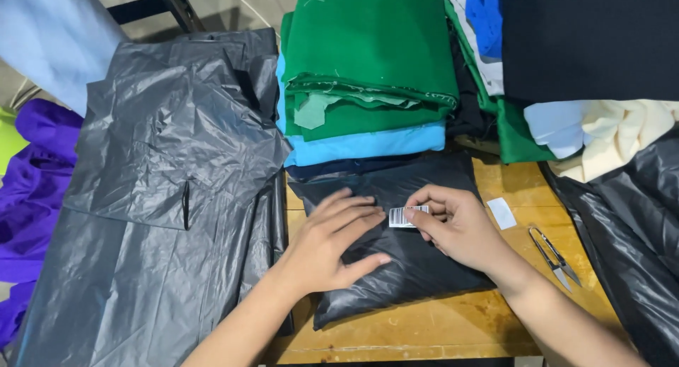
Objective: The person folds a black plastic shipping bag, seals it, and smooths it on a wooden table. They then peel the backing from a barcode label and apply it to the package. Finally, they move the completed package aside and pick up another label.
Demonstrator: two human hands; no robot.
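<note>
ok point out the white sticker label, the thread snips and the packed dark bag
white sticker label (408,216), head view, middle of the label between the hands
thread snips (553,256), head view, on the blades' midsection
packed dark bag (414,261), head view, bare plastic below the label

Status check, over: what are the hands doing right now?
Left hand flat on black parcel. Right hand pinching white label onto it. Snips lie clear to the right; nothing in the way.
</note>
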